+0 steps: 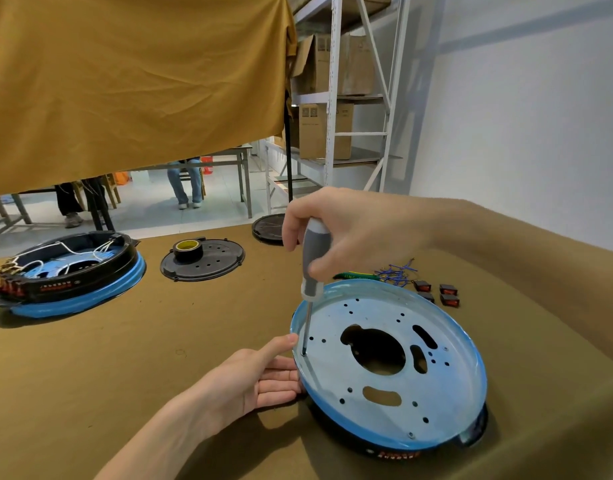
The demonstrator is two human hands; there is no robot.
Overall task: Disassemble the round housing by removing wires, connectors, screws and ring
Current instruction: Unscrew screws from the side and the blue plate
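Note:
The round housing [454, 393] lies in front of me, a pale metal plate with a blue rim over a black base, full of holes and cutouts. My right hand [346, 233] grips a grey-handled screwdriver [313, 261] upright, its tip set on a screw [304, 354] at the plate's left edge. My left hand [263, 372] steadies the housing's left rim, thumb on top and fingers straight underneath. Two more screws [410, 435] sit near the front and right rim.
A second housing [69, 271] with white wires stands far left. A black cover [203, 259] carries a tape roll [188, 248]. Blue wires [395, 273] and small black-red connectors [436, 292] lie behind the housing. Another black disc [268, 228] is at the table's far edge.

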